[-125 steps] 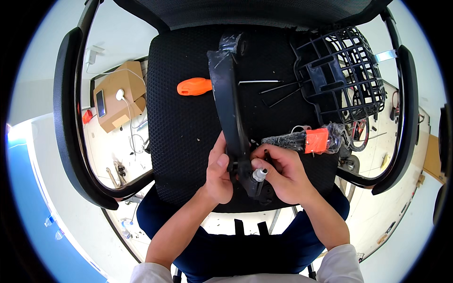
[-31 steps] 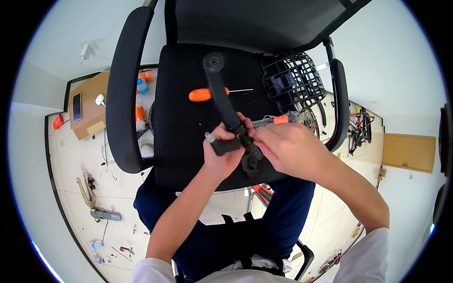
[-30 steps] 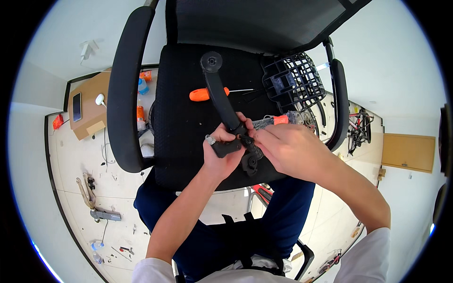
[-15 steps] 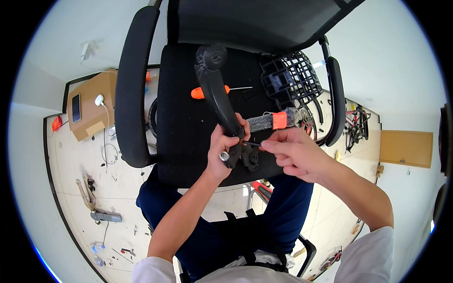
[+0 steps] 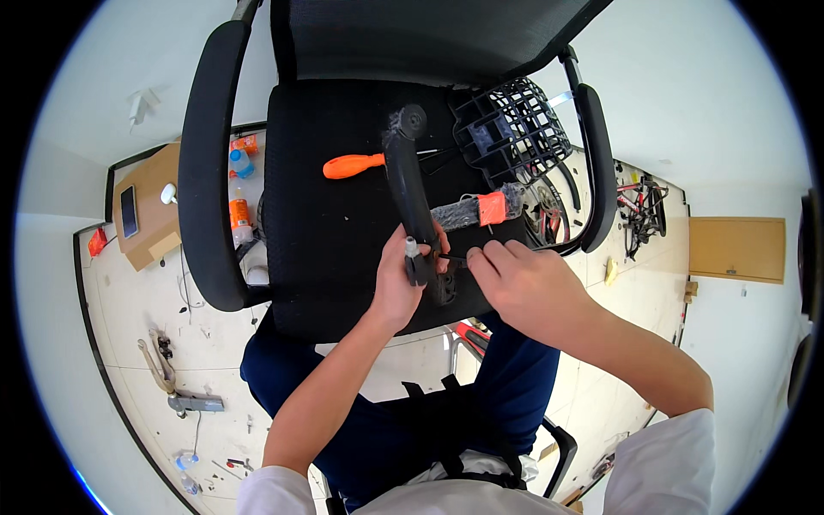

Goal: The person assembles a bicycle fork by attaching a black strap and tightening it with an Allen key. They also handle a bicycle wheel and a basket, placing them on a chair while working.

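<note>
Head view, looking down on black office chair seat (image 5: pixel 343 249) used as work surface.

Left hand (image 5: pixel 396 283), just below centre: closed around near end of a long black curved chair part (image 5: pixel 410 193), thumb side up, a small silvery bolt end showing at the top of the fist. Part lies on the seat, running from the hand toward 12 o'clock, ending in a round hub near the backrest.

Right hand (image 5: pixel 519 283), at 3 o'clock of the left hand, nearly touching it: fingertips pinched narrow on a thin dark tool, likely a hex key (image 5: pixel 453 257), its tip pointing toward the part's near end. Exact contact point hidden by fingers.

Around them: orange-handled screwdriver (image 5: pixel 354 166) on the seat at 10 o'clock of the hands, well apart. Bundle with an orange tag (image 5: pixel 481 209) at 1 o'clock, just beside the part. Black wire basket piece (image 5: pixel 511 133) at 1 o'clock farther out, by the right armrest.

Floor at 9 o'clock: cardboard box (image 5: pixel 146 215) with a phone on it, bottles near
</note>
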### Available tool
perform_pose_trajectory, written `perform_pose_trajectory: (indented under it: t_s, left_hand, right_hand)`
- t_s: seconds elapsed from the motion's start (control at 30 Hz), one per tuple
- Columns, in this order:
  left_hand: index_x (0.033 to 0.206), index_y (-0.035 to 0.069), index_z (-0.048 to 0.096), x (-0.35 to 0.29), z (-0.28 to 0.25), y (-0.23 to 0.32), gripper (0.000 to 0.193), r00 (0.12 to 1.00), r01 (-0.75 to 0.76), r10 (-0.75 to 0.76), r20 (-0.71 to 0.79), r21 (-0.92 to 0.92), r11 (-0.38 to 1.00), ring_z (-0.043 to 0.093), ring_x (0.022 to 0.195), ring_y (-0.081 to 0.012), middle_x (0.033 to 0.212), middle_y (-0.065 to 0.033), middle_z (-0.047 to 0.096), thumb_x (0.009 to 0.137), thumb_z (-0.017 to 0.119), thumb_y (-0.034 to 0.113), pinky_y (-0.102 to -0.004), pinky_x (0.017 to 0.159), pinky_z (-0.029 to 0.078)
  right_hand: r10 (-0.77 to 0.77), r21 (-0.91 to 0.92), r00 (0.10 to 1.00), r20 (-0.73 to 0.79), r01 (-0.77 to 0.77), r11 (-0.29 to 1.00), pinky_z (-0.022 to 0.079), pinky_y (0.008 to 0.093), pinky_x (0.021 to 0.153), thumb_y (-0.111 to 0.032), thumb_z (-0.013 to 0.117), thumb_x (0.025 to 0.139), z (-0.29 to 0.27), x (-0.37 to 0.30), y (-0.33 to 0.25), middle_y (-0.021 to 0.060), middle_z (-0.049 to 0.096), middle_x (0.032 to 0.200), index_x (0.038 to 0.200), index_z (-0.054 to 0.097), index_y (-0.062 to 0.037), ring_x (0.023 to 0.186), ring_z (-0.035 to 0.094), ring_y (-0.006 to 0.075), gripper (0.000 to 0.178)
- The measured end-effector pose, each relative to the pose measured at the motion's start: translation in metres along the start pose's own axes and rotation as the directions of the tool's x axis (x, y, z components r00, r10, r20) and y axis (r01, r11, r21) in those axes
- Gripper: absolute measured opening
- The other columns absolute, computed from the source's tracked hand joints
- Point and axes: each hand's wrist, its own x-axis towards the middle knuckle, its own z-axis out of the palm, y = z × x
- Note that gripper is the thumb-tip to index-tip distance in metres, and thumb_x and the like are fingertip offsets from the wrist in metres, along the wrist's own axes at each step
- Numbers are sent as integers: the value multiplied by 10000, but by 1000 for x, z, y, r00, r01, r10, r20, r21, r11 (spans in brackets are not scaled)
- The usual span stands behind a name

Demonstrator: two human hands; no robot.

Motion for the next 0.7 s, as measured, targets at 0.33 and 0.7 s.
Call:
perform_pose_trajectory:
  t_s: [0.33, 0.7]
  left_hand:
    - [1060, -16, 522, -2, -1, 14, 304, 922, 376, -379, -77, -56, 925, 481, 664, -177, 866, -108, 499, 973, 428, 260, -348, 647, 423]
    - [1107, -25, 508, -6, 1, 11, 269, 966, 239, -249, 66, 134, 962, 474, 647, -152, 859, -112, 508, 945, 459, 183, -309, 609, 418]
  right_hand:
    - [-149, -324, 984, 100, 174, 930, 412, 239, 493, -130, 622, 723, 11, 5, 2, 14, 497, 692, 971, 628, 22, 603, 531, 116, 291]
    - [93, 744, 913, 397, -379, 550, 311, 257, 383, -109, 554, 920, 16, 6, 23, -21, 384, 552, 916, 618, 12, 452, 404, 75, 137]
